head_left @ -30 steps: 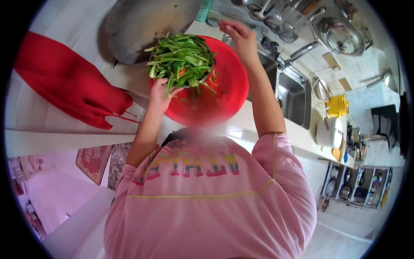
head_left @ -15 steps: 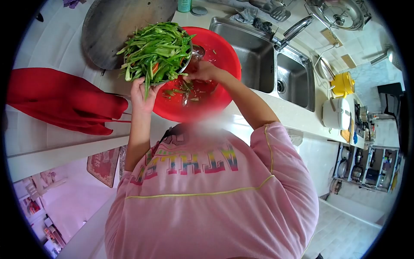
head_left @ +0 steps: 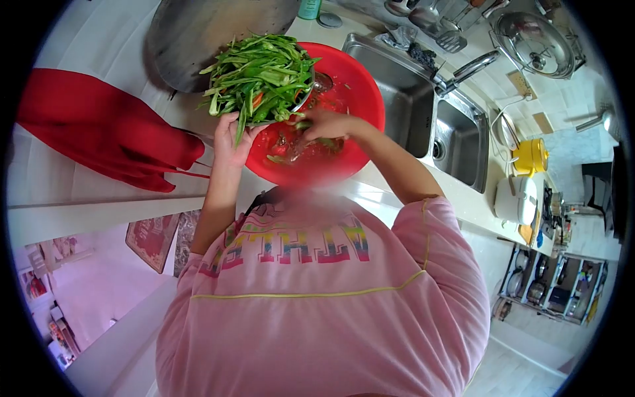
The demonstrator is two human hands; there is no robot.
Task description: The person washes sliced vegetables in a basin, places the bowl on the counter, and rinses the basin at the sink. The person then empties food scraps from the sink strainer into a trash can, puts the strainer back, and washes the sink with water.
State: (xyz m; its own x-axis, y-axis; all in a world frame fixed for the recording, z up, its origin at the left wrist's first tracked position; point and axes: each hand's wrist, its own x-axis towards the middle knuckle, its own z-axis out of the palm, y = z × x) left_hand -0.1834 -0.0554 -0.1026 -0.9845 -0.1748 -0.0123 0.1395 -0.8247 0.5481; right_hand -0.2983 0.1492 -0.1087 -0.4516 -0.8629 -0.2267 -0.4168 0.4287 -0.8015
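My left hand (head_left: pixel 233 142) grips the near edge of a metal bowl (head_left: pixel 303 100) heaped with cut green peppers (head_left: pixel 261 79), a few red pieces among them. The bowl is held over the left side of a large red basin (head_left: pixel 364 99). Inside the basin are water and loose green and red bits. My right hand (head_left: pixel 324 126) is low in the basin, just right of the bowl, fingers curled in around green pieces; its fingertips are partly hidden.
A round wooden board (head_left: pixel 211 40) lies behind the bowl. Right of the basin is a double sink (head_left: pixel 397 92) with a faucet (head_left: pixel 469 69). A red cloth (head_left: pixel 106 132) hangs at left. Farther right stand a yellow pot (head_left: pixel 529 155) and a white appliance (head_left: pixel 516 198).
My right hand has come down from above the sink's edge into the basin, then shifted slightly within it. My left hand still holds the bowl. The view has also shifted.
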